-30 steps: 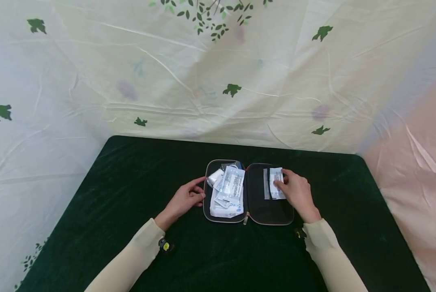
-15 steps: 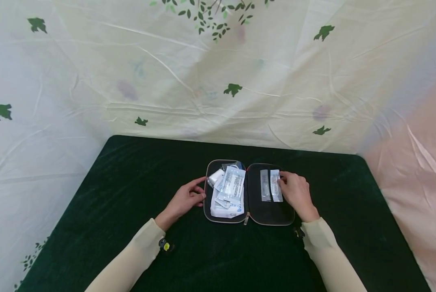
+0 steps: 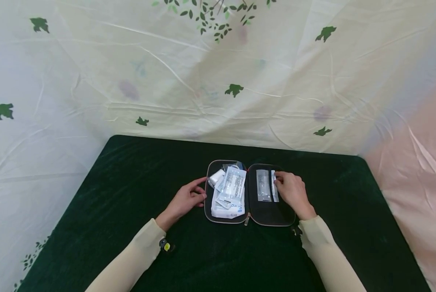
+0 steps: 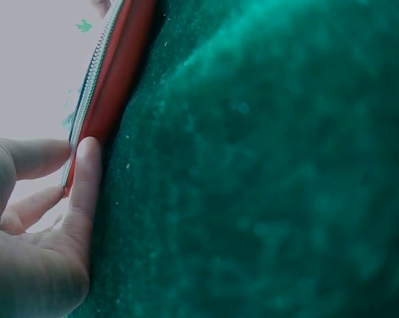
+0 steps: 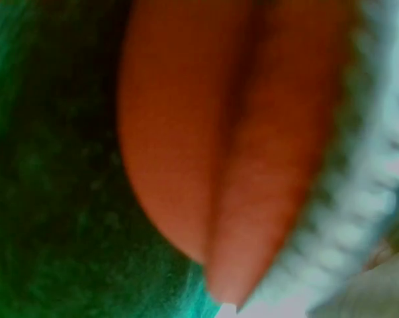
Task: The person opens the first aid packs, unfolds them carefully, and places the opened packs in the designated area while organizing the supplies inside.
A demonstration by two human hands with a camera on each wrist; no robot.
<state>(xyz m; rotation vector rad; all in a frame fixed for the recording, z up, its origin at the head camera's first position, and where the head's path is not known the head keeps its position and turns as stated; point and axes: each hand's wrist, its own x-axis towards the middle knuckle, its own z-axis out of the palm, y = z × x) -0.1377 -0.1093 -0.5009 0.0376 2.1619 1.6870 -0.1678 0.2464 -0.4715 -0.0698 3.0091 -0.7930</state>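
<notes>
A zip case [image 3: 270,217], black inside and red outside, lies unfolded on the table. My left hand [image 3: 181,199] touches its left edge; in the left wrist view, the fingertips [image 4: 88,152] rest on the red wall [image 4: 113,86] and the zip [image 4: 93,76]. With thumb and forefinger my right hand [image 3: 293,192] pinches the right end of a flat sachet [image 3: 263,185] in the right half. A narrow black strap [image 3: 270,186] crosses over this sachet, most of which shows left of the strap. The right wrist view holds the blurred red wall [image 5: 179,132] and zip teeth.
Printed sachets [image 3: 234,184], a small white roll-like bundle [image 3: 217,177] and a larger white packet [image 3: 225,213] fill the case's left half. A dark green velvety cloth [image 3: 148,162] covers the table. Pale patterned fabric [image 3: 188,73] hangs behind.
The sachet has slid left beneath the strap, so more shows left of it and less on the right. My right hand has shifted left with it; the left hand keeps its place.
</notes>
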